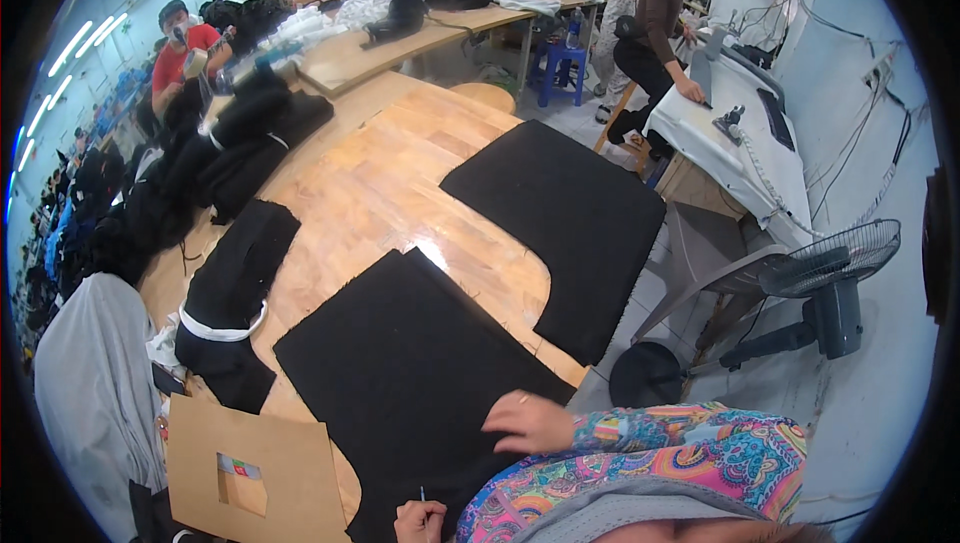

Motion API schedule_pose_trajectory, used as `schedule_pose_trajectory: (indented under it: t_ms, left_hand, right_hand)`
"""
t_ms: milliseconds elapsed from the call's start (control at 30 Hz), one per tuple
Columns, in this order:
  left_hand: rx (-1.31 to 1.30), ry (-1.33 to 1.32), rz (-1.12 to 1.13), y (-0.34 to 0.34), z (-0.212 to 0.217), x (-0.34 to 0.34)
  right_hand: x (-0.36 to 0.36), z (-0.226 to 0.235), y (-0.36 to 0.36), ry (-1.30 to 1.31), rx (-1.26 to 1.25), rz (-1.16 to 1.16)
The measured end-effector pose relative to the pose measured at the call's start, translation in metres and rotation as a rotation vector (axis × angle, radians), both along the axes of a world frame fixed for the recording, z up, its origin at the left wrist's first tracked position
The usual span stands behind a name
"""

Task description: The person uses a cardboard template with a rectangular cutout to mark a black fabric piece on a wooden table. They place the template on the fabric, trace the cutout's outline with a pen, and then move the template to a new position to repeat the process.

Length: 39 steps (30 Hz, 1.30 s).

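Note:
A black cut fabric panel point(420, 353) lies on the wooden table in front of me. My right hand point(530, 424) hovers over or rests on its right edge, fingers stretched out and holding nothing; contact is hard to tell. At the lower edge, my left hand point(420, 521) is closed on a thin, pen-like stick point(422, 493) whose tip points up. Most of that stick is hidden by the fingers. Left of the panel lies a brown cardboard sheet point(200, 463) with a square cut-out. Beyond, a second black fabric panel point(570, 213) with a curved cut edge lies flat.
A black fabric bundle with a white band point(225, 328) lies at left, with dark fabric piles point(255, 133) behind it. A grey fan point(835, 283) and a chair point(710, 243) stand at right. A co-worker point(660, 33) works at the white ironing table point(735, 143).

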<state>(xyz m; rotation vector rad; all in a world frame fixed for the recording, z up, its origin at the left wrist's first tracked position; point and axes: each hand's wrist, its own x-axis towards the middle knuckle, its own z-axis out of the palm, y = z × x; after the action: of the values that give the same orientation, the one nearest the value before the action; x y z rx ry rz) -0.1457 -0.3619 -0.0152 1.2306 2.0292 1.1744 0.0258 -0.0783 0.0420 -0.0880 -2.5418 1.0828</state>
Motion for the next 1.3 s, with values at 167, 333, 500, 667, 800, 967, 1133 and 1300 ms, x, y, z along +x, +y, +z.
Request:
schedule_pose_trajectory:
  t_ms: [167, 333, 500, 667, 800, 967, 1133, 1300]
  left_hand:
    - [0.264, -0.36, 0.394, 0.002, -0.025, 0.001]
    - [0.125, -0.062, 0.006, -0.022, -0.06, -0.05]
    - [-0.13, 0.183, -0.125, -0.064, -0.103, -0.089]
    - [-0.497, 0.26, 0.495, -0.012, 0.118, -0.036]
    - [-0.629, 0.323, 0.453, 0.004, 0.201, -0.049]
    - [-0.192, 0.253, 0.119, 0.003, 0.239, -0.076]
    - [0.626, 0.002, -0.433, 0.009, 0.253, -0.103]
    - [0.03, 0.299, 0.407, 0.074, 0.245, -0.103]
  right_hand:
    - [-0.046, -0.028, -0.048, -0.042, 0.043, 0.406]
    - [-0.072, -0.03, -0.059, 0.027, 0.16, 0.227]
    - [-0.086, -0.004, -0.031, 0.152, 0.212, 0.095]
    - [-0.069, -0.014, 0.02, 0.035, 0.321, -0.055]
    - [-0.051, 0.032, 0.061, 0.175, 0.215, -0.145]
    - [0.002, 0.129, 0.099, 0.37, 0.114, -0.012]
    - [0.065, 0.214, 0.126, 0.573, -0.117, 0.162]
    - [0.024, 0.21, 0.191, 0.218, 0.102, -0.218]
